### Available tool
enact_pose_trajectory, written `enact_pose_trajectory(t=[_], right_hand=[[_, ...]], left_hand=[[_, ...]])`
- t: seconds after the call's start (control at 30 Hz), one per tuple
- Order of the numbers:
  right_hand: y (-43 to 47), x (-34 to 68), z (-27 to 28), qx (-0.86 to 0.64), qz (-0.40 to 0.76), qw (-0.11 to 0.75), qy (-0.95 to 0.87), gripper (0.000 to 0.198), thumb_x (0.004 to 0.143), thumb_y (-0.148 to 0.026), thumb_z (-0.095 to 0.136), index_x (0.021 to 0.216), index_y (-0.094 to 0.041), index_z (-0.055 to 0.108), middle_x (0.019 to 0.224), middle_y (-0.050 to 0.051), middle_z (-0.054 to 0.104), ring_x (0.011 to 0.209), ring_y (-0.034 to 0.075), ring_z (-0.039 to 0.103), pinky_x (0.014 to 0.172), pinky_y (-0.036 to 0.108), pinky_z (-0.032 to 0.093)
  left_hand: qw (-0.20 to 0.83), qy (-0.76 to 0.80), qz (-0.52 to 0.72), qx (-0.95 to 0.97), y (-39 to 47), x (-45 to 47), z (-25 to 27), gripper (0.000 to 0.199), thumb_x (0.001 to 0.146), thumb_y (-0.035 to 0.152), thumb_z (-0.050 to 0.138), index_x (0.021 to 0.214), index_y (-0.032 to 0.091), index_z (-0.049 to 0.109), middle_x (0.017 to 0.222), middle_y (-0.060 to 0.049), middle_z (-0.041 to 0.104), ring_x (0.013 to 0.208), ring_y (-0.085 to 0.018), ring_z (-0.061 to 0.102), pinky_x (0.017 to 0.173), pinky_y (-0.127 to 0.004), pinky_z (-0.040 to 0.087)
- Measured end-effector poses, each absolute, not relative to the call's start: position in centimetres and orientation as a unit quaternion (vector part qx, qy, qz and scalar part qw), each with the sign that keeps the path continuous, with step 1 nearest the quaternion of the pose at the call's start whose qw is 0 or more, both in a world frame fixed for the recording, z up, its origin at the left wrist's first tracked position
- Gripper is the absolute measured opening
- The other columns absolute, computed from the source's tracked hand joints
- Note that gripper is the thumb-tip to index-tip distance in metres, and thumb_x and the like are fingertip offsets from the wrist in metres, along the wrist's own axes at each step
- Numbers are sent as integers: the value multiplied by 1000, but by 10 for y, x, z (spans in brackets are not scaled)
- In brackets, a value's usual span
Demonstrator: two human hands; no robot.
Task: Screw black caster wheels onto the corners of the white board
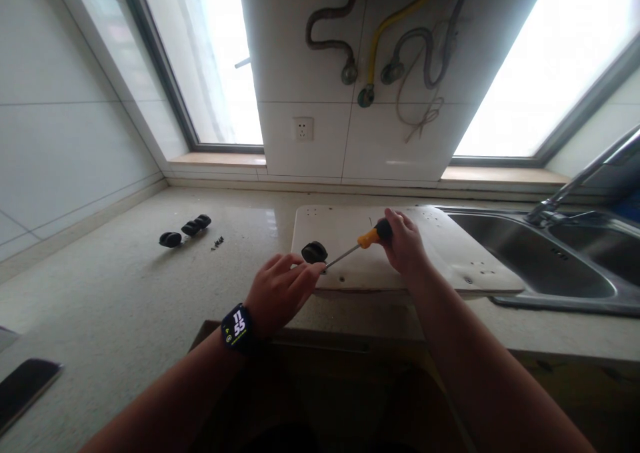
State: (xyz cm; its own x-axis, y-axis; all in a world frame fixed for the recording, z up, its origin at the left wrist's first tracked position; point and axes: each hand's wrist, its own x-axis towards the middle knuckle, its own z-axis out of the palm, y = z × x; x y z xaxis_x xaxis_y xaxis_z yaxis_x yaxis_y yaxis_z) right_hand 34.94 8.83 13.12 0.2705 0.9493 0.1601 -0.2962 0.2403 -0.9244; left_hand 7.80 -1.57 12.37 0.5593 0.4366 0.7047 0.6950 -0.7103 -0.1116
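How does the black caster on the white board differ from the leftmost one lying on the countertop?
The board caster sits on the white board; the leftmost caster lies on the countertop. The board caster has the left hand and the screwdriver tip close by; the leftmost caster lies apart from them. Both are black and rounded.
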Motion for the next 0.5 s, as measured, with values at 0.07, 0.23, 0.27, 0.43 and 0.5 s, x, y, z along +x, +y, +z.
enact_pose_trajectory(t=[0.07,0.23,0.27,0.43,0.5], right_hand=[[90,350,129,-424,458,675,-393,45,67,-56,83,76,-21,57,67,-5,51,56,11,55,44,22,54],[93,351,125,-448,462,662,-384,46,66,-55,84,75,-20,56,65,-4,51,56,12,55,44,24,56],[93,351,125,-448,461,663,-384,46,66,-55,83,75,-20,56,65,-4,51,57,12,55,44,24,56],[91,350,128,-436,458,672,-385,45,66,-55,83,75,-20,55,66,-5,49,56,11,55,43,21,53],[91,350,128,-432,460,674,-384,45,65,-54,83,75,-20,55,66,-5,50,56,11,55,44,22,54]], left_hand=[[208,-318,-324,-867,-16,78,122,28,96,14,62,122,21,57,89,-2,76,86,-21,66,72,-35,49],[194,-309,-325,-873,-16,78,120,30,96,14,61,124,21,57,93,-2,77,88,-21,66,74,-36,50],[182,-314,-332,-871,-16,79,120,28,96,15,62,123,21,57,91,-2,76,87,-21,66,73,-36,51],[115,-342,-377,-853,-15,80,120,24,96,20,62,120,21,59,92,-5,74,82,-19,66,73,-35,55],[91,-342,-390,-850,-15,80,119,25,96,19,63,121,21,59,93,-5,74,83,-20,66,74,-36,57]])
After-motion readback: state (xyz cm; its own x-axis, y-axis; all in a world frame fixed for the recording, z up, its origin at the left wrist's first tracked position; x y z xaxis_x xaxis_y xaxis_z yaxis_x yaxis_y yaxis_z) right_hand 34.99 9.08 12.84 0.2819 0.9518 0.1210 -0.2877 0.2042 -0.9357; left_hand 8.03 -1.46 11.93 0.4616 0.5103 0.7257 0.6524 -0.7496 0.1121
